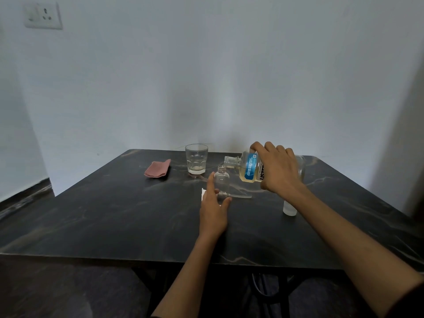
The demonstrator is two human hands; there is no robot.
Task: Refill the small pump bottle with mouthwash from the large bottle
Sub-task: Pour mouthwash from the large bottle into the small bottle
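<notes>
The pour is about to begin: the right hand (278,172) grips the large clear bottle of yellowish mouthwash with a blue label (250,167), tipped nearly flat with its open neck just above and beside the mouth of the small clear plastic bottle (221,184), which stands uncapped on the dark marbled surface (114,214) with the left hand (214,208) curled round its lower part. Next, I judge, the neck must line up over that narrow opening and tilt slowly. Only "UST" reads on the label; the finer print is too small.
</notes>
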